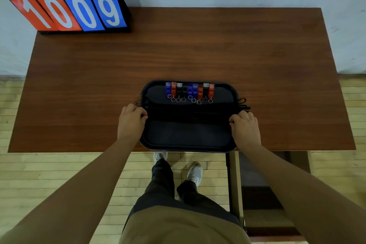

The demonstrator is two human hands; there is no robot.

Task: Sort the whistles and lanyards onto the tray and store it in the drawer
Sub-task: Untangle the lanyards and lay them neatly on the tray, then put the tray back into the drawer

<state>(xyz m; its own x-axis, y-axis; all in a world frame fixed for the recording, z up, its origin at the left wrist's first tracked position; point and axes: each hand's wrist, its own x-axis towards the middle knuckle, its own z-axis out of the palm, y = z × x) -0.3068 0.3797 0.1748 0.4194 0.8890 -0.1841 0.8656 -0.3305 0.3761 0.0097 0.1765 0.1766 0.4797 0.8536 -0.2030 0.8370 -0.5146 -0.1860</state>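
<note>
A black tray (188, 138) sits at the near edge of the brown table (178, 55), slightly overhanging it. Several blue, red and black whistles (189, 90) with key rings stand in a row along its far side. Black lanyards (190, 112) lie stretched across its middle, their loops sticking out past the right rim. My left hand (131, 123) grips the tray's left rim, thumb over the edge. My right hand (245, 127) grips the right rim the same way.
A flip scoreboard (67, 8) showing 10 and 09 stands at the table's far left corner. An open drawer (263, 194) juts out below the table on the right, under my right forearm. My legs and shoes (178, 166) stand on the wooden floor.
</note>
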